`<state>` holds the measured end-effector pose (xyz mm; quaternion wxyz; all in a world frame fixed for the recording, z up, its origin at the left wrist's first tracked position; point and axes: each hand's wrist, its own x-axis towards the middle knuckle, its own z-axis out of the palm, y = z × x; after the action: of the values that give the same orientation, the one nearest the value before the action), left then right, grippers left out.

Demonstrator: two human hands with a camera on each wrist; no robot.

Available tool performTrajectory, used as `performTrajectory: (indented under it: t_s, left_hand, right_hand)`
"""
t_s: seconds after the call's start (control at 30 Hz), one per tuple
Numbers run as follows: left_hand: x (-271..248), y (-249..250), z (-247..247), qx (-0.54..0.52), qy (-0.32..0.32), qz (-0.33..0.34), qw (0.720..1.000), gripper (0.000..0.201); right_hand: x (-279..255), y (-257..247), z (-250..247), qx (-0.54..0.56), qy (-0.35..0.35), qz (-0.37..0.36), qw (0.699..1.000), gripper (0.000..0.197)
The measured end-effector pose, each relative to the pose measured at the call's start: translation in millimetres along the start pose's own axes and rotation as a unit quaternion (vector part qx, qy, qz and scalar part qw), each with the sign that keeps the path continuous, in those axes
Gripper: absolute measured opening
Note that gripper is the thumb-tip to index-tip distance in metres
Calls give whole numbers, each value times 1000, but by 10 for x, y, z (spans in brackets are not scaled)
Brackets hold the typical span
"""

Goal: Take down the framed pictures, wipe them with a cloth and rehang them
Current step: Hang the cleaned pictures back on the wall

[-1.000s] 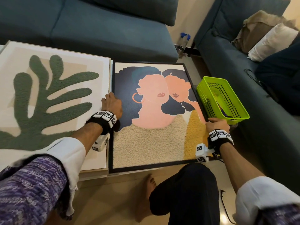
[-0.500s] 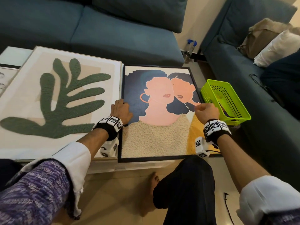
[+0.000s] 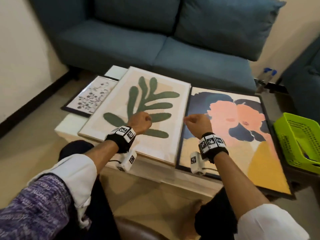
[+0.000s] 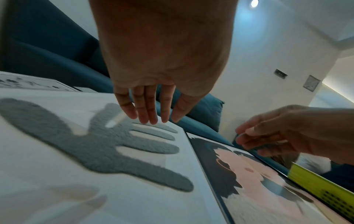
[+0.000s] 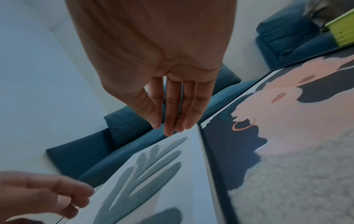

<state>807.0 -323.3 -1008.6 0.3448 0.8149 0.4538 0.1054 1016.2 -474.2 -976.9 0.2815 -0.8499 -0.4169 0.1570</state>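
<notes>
Framed pictures lie flat on the worktop [image 3: 72, 125], and your fingers have let go of them. A second ago your left hand [image 3: 140, 122] gripped the left edge of the two-faces picture [image 3: 242, 129] and your right hand [image 3: 199, 122] its right edge. Now both hang above the glass with nothing in them. In the left wrist view the left fingers [image 4: 145, 109] point down, straight and close together, just clear of the green leaf picture [image 3: 138, 108]. The right fingers [image 5: 178, 109] are equally loose and empty, over the seam between the two frames.

Your view has also pulled back and up, so you look to be straightening away from the worktop. I judge the two-faces picture has been set down and is done with for now; no cloth shows in any view, so I cannot tell whether wiping is finished.

At centre left of the head view, a small flower print [image 3: 90, 97] sits partly under the leaf picture. At the right edge, the green basket [image 3: 292, 142] rests just beside the two-faces frame; something dark lies in its bottom, too unclear to name.
</notes>
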Motion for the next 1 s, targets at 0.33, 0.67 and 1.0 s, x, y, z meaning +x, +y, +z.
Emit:
performTrajectory:
  t_s: [0.33,0.67,1.0]
  left_hand:
    - [341,-1106,-993,-61,77,-94,991,26]
    - [1269,-2272,-1593,-51,245,-216,944,24]
    - [1266,-2558,-1608,-117,306,-413,850,45]
  right_hand:
    - [585,-987,977,-34,-96,-60,993,19]
    - [2121,-2000,2073,-55,-141,-228,962,27]
    - [2731,-2539,2497,-78,-220,-150,961,31]
